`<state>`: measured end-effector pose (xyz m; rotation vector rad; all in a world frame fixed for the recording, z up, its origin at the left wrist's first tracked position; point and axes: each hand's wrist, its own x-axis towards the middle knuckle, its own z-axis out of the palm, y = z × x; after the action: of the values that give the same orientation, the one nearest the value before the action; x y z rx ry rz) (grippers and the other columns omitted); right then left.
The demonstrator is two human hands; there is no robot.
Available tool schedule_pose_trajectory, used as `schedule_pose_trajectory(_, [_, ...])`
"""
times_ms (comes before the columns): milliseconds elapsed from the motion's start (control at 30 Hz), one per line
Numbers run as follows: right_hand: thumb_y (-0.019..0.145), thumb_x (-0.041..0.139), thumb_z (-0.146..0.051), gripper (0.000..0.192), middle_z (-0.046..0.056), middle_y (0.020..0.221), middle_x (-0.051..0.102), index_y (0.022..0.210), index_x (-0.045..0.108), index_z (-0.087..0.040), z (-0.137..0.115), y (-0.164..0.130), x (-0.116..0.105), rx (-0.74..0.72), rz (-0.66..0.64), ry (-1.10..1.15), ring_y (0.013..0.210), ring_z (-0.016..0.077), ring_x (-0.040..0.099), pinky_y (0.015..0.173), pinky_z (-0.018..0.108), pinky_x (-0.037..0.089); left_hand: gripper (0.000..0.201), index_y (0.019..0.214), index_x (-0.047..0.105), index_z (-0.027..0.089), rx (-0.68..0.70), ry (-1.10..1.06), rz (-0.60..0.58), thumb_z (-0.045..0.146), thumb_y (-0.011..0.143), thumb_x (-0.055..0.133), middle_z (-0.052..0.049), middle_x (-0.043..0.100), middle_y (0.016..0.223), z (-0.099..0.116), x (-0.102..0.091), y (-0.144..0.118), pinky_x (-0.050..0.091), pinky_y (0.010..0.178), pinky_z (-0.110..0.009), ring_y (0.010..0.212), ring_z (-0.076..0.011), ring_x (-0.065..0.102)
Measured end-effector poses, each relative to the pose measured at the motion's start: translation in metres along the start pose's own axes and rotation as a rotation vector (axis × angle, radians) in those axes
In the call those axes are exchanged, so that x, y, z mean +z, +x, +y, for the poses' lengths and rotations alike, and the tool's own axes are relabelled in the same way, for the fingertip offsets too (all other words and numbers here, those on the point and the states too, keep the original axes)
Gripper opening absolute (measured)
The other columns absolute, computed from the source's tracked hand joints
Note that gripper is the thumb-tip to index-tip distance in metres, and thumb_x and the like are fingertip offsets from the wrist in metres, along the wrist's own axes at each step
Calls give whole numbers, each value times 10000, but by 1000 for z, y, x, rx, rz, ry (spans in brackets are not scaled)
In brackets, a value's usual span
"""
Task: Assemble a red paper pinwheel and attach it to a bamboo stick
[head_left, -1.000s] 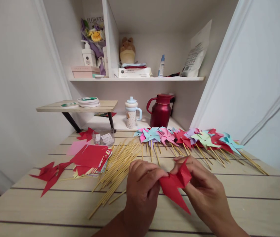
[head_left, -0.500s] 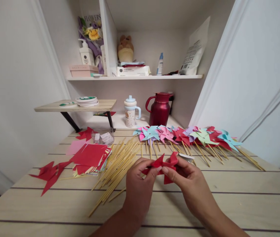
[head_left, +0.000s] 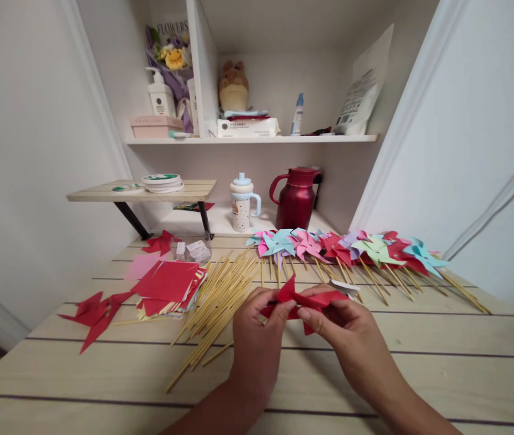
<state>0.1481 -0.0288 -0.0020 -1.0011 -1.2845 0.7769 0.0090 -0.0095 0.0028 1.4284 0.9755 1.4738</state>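
Pinching a red paper (head_left: 304, 300) between them, the left hand (head_left: 257, 338) and right hand (head_left: 347, 338) hold it just above the table (head_left: 442, 368). Its long axis runs side to side, fingertips meeting mid-sheet. Sticks (head_left: 214, 302) lie just left of the grip, nearer the left hand.

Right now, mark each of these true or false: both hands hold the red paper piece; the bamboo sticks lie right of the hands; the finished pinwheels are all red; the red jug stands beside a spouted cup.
1. Both hands hold the red paper piece: true; left hand and right hand pinch it.
2. The bamboo sticks lie right of the hands: false; they lie to the left.
3. The finished pinwheels are all red: false; blue, pink, green and purple too.
4. The red jug stands beside a spouted cup: true.
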Motion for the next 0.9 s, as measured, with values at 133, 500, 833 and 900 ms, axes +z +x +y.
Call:
schedule_pose_trajectory(133, [815,756,-334,130,43,820,710,827,753,-204,1,0,-1,-39,-19,-30,745,187,658,650,307,547,140,790,759,171,-9,7,0,136,819,626,-20,718,752,0,0,-1,507,685,-261,725,-162,641])
schedule_pose_trajectory(500, [842,553,-65,236,38,862,648,887,686,-255,-8,-9,-3,-523,121,-431,849,201,626,719,318,521,257,865,675,225,602,231,28,-3,807,573,-13,690,830,-4,-4,-10,511,727,-291,793,-166,637])
schedule_pose_trajectory(833, [849,544,-48,265,28,873,658,933,670,-265,-8,-9,-5,-604,104,-426,856,189,641,730,309,533,260,1005,623,228,802,374,27,25,857,555,-29,716,898,-1,-8,-12,510,832,-364,845,-179,654])
schedule_pose_trajectory(900, [846,569,-48,261,24,873,662,941,665,-272,-6,-9,-5,-600,104,-410,880,194,643,750,318,541,282,1002,625,232,827,387,22,10,846,550,-24,725,891,0,-9,-11,514,832,-369,835,-179,664])
